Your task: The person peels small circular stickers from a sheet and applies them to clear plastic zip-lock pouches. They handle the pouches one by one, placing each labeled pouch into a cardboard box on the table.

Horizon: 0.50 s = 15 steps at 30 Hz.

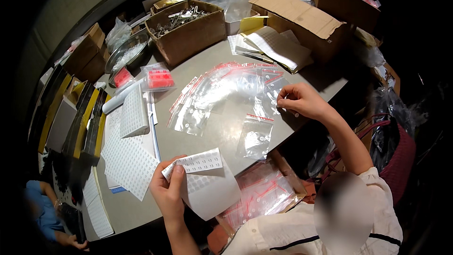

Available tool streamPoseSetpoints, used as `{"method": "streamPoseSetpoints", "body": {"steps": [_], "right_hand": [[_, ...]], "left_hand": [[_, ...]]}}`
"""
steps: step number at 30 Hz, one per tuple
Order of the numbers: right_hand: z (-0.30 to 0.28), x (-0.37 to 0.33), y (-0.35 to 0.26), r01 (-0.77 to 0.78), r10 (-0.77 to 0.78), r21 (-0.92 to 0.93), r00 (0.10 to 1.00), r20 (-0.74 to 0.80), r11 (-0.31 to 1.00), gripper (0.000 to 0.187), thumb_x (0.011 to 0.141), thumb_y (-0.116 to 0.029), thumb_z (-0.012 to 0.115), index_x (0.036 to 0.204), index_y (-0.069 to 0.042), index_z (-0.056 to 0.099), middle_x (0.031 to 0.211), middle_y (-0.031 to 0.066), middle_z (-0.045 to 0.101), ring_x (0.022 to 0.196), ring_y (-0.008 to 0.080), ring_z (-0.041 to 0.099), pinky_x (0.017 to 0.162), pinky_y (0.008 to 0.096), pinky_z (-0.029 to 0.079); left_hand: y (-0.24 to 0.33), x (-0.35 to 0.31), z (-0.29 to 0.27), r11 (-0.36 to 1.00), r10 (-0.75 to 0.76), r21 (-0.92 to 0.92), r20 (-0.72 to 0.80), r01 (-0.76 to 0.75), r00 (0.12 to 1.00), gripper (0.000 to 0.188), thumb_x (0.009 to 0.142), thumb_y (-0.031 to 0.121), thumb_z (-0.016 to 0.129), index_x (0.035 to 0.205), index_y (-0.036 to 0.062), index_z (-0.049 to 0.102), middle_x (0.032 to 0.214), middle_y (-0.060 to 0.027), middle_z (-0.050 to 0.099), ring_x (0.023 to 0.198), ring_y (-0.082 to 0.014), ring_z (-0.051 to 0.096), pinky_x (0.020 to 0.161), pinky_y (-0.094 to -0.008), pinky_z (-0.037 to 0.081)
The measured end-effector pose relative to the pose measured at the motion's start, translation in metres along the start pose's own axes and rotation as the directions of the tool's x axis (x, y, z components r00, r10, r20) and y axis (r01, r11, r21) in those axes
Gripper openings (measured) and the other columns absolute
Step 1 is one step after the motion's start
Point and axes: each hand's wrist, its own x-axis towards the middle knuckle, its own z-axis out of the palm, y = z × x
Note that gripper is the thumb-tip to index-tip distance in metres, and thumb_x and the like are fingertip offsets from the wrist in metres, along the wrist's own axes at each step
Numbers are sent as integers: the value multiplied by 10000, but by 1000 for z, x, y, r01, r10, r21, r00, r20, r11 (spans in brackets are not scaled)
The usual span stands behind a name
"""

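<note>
My left hand (171, 184) grips a sheet of small round stickers (212, 193) near the table's front edge. The sheet's top is folded over toward me, showing printed rows, and below it are grey rings. My right hand (302, 101) is closed in a pinch at the right end of a fan of clear zip bags (222, 82) with red seal lines. Its fingertips meet over the end bag; what they hold, if anything, is too small to make out. A single zip bag (256, 137) with a small round sticker lies in front of the fan.
Printed sticker sheets (130, 160) and a paper roll (123, 97) lie at the left. Behind stand a cardboard box of metal parts (188, 42), a metal bowl (113, 59) and red packets (159, 78). An open box of bags (264, 193) sits at my lap. Another person's arm (49, 193) shows lower left.
</note>
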Motion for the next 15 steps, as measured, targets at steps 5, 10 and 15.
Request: {"method": "streamPoseSetpoints", "body": {"steps": [5,10,15], "right_hand": [[5,4,4,12,-13,-75,1000,-13,997,196,884,-163,694,926,28,695,655,27,612,561,87,561,523,280,461],[12,-3,-11,78,-164,-557,981,-107,827,302,847,-275,753,918,5,664,769,161,672,711,289,662,668,400,501],[-3,-2,-25,31,-85,-633,995,-56,773,446,823,-405,827,947,-15,651,799,142,682,742,316,659,675,405,485]], "left_hand": [[3,-2,2,1000,10,1,-12,-10,1000,187,971,107,661,1060,-56,684,1036,-112,732,879,-104,634,833,-242,489],[4,-4,2,999,16,-37,-46,-18,999,168,970,107,662,1042,-45,672,981,-84,715,863,-98,624,824,-229,473],[1,-5,-2,982,29,-182,-127,-52,991,165,971,115,665,1031,-38,660,908,-47,677,823,-90,603,780,-223,458]]}}
